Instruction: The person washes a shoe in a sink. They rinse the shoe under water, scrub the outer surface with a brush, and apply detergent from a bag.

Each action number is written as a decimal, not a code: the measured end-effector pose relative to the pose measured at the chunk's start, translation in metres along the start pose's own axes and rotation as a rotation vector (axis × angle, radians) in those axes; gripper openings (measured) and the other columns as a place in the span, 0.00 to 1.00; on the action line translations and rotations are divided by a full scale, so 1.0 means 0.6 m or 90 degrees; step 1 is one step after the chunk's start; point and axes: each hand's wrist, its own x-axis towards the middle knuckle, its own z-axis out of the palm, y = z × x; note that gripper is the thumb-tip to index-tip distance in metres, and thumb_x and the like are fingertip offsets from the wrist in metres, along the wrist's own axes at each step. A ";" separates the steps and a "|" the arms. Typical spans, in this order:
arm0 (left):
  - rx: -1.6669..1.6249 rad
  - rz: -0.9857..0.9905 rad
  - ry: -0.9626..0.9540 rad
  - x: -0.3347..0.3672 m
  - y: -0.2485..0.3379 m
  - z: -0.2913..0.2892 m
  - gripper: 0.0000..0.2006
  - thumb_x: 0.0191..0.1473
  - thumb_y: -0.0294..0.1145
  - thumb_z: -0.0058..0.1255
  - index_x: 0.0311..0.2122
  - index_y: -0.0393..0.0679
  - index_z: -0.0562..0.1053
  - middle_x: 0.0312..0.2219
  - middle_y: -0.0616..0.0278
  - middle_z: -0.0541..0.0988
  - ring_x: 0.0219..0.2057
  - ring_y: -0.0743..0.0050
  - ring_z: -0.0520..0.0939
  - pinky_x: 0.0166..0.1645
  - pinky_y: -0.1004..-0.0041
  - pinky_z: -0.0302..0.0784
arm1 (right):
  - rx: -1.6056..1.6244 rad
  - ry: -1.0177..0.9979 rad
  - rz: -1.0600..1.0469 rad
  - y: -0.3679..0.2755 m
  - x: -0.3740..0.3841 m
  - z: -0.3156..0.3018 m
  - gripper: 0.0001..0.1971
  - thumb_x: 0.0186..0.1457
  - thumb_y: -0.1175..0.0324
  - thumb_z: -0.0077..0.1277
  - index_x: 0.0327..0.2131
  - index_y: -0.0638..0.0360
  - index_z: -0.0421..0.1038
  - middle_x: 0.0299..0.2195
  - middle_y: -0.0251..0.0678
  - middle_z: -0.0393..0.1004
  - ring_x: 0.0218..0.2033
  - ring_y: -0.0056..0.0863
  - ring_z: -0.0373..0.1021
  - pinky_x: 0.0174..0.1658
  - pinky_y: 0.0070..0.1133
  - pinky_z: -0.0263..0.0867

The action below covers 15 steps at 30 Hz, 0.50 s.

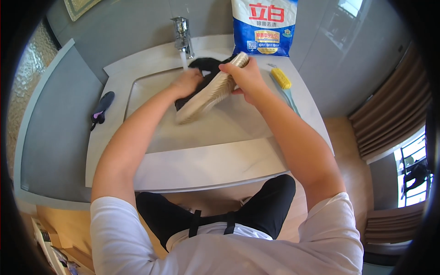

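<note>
A shoe [208, 98] with a black upper and a ridged cream sole is held tilted over the sink [160, 133], its sole turned toward the right. My right hand [246, 79] grips one end of the sole, thumb on top and fingers beneath. Slightly blurred, my left hand [187, 83] is closed at the black upper on the other side; its fingertips are partly hidden. Water runs from the chrome faucet [182, 34] just behind my left hand, close to the shoe's upper.
A blue and white bag [263, 27], seemingly detergent, stands at the back right. Right of the basin lies a scrub brush [282, 79] with yellow bristles and a grey-blue handle. A dark hairbrush [104, 104] lies on the counter's left side, near a grey partition [57, 123].
</note>
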 end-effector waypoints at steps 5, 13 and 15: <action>-0.878 -0.209 -0.289 -0.026 0.031 -0.059 0.24 0.55 0.39 0.50 0.55 0.40 0.69 0.49 0.54 0.75 0.52 0.58 0.75 0.59 0.60 0.69 | -0.105 0.059 -0.223 0.019 0.022 -0.023 0.47 0.38 0.63 0.68 0.61 0.59 0.53 0.47 0.45 0.69 0.48 0.37 0.69 0.44 0.33 0.71; -0.872 -0.001 -0.040 -0.018 -0.012 -0.033 0.23 0.58 0.41 0.51 0.55 0.39 0.68 0.47 0.52 0.76 0.48 0.57 0.78 0.53 0.62 0.75 | -0.222 -0.019 -0.394 0.003 0.004 -0.003 0.46 0.33 0.61 0.71 0.57 0.63 0.58 0.45 0.49 0.72 0.46 0.42 0.72 0.50 0.31 0.69; -0.817 -0.099 0.010 -0.012 -0.008 -0.032 0.21 0.57 0.37 0.52 0.54 0.38 0.68 0.46 0.52 0.77 0.46 0.59 0.79 0.51 0.63 0.77 | -0.233 0.006 -0.378 -0.001 -0.001 -0.009 0.46 0.33 0.61 0.71 0.57 0.63 0.58 0.45 0.49 0.72 0.46 0.41 0.72 0.50 0.31 0.69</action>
